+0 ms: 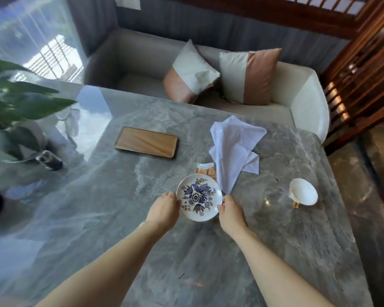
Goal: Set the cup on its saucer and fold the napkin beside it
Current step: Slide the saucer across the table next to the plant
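Note:
A white saucer with a blue flower pattern sits mid-table, gripped at its rim from both sides. My left hand grips the left edge and my right hand grips the right edge. A white cup with a gold-trimmed handle stands alone to the right, apart from the saucer. The white napkin lies crumpled and unfolded just beyond the saucer, its lower tip reaching down beside my right hand.
The grey marble table carries a wooden tray at the back left and an orange-and-white packet tucked under the napkin's edge. A leafy plant stands at the far left. A sofa with cushions runs behind the table.

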